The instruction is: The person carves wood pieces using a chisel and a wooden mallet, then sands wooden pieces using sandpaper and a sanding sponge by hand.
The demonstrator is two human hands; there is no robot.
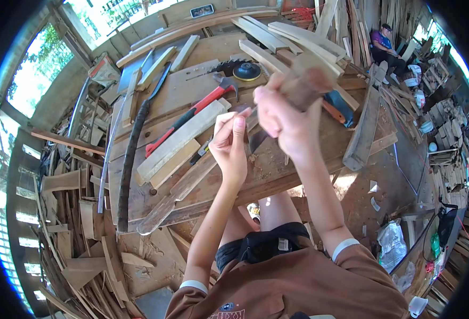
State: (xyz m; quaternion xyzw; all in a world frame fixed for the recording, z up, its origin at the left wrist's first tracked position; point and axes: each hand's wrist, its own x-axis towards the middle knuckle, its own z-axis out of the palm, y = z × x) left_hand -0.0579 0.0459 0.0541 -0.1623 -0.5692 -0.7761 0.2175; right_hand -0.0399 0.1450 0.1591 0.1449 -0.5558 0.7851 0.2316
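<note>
My right hand [286,119] is wrapped round a brown wooden piece [310,87] with a rounded end, smeared by motion, held above the workbench. A dark, blade-like shape [258,139] shows just below this hand; I cannot tell whether it joins the wooden piece. My left hand [231,139] is closed in a pinch beside it, thumb against fingers, and what lies between the fingertips is too small to make out. Left of that hand, a red and black claw hammer [192,112] lies across pale wooden strips [178,141], near a utility knife [200,152].
The wooden workbench [266,170] carries a long black-wrapped tool [133,138], a sanding disc [246,72], a toothed saw blade [225,66], a blue and orange tool [339,109] and boards [266,34]. Scrap wood [85,266] piles up at left. A person [386,48] sits back right.
</note>
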